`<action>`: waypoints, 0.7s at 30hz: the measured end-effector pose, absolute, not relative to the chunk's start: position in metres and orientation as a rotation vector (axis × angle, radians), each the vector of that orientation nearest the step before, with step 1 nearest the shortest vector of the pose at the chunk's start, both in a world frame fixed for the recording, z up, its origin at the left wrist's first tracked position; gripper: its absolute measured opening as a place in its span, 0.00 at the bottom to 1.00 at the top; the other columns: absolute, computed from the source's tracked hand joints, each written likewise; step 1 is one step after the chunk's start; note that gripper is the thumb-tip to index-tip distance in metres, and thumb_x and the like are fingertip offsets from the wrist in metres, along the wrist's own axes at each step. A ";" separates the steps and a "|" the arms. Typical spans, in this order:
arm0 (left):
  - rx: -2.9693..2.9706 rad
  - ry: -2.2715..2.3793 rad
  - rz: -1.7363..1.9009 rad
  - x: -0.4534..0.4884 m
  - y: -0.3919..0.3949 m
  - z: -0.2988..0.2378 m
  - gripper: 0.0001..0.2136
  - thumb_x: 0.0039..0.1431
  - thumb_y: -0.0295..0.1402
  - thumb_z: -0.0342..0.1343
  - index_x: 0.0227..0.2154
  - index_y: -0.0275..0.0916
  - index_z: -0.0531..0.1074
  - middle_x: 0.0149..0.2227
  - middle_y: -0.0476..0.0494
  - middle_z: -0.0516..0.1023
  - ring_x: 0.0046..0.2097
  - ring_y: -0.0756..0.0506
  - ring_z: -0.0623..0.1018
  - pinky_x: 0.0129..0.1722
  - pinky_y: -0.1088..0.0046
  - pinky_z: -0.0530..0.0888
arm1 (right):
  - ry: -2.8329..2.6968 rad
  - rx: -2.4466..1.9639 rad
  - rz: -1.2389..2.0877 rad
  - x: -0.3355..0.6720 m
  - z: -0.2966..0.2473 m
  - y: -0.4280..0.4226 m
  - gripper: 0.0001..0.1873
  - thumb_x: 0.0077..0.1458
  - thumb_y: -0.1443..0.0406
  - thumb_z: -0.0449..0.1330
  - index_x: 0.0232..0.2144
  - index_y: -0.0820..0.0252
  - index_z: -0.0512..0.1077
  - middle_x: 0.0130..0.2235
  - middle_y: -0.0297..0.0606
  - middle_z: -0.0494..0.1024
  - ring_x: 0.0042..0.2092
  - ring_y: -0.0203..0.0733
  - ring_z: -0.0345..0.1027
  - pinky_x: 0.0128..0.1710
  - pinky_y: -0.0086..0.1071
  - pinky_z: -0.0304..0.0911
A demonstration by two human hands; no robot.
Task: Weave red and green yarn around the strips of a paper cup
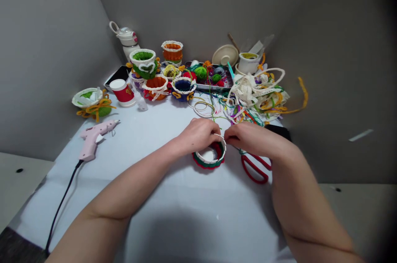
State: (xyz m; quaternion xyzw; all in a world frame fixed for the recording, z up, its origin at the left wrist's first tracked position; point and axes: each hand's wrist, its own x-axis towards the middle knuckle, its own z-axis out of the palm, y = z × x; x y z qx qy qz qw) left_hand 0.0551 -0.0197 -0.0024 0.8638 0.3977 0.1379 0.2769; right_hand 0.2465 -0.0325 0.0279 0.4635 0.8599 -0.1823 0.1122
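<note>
A small round yarn-woven cup [208, 163], green and red on the outside with white strips standing round its rim, rests on the table in front of me. My left hand [201, 134] is closed on its far rim, fingertips partly inside the opening. Just right of the rim, my right hand [240, 134] has its fingers pinched together; what they hold is hidden from view. Under the right wrist lie red-handled scissors [254, 170], their blades mostly covered by the hand. A thin green yarn strand [213, 112] runs behind the hands.
On the left lies a pink glue gun [89, 141] with a black cord. Several yarn-covered cups [155, 87], a red-and-white paper cup [123, 92] and a white bottle [127, 39] stand behind. A tray of yarn balls [214, 88] and tangled lace [248, 89] fill the back right.
</note>
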 end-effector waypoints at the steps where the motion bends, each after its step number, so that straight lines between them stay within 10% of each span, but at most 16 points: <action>1: 2.325 1.081 0.367 0.055 -0.020 -0.002 0.08 0.59 0.35 0.57 0.32 0.39 0.80 0.34 0.46 0.83 0.37 0.46 0.77 0.39 0.72 0.69 | 2.531 1.351 -0.557 0.248 0.031 -0.035 0.12 0.57 0.68 0.53 0.31 0.58 0.78 0.31 0.38 0.80 0.31 0.37 0.68 0.31 0.28 0.52; 21: 2.397 1.146 0.303 0.057 -0.022 0.001 0.09 0.57 0.30 0.53 0.31 0.38 0.79 0.33 0.44 0.83 0.36 0.45 0.77 0.36 0.71 0.67 | 2.820 1.339 -0.514 0.239 0.040 -0.051 0.13 0.61 0.65 0.53 0.33 0.58 0.78 0.33 0.39 0.80 0.33 0.39 0.70 0.32 0.30 0.55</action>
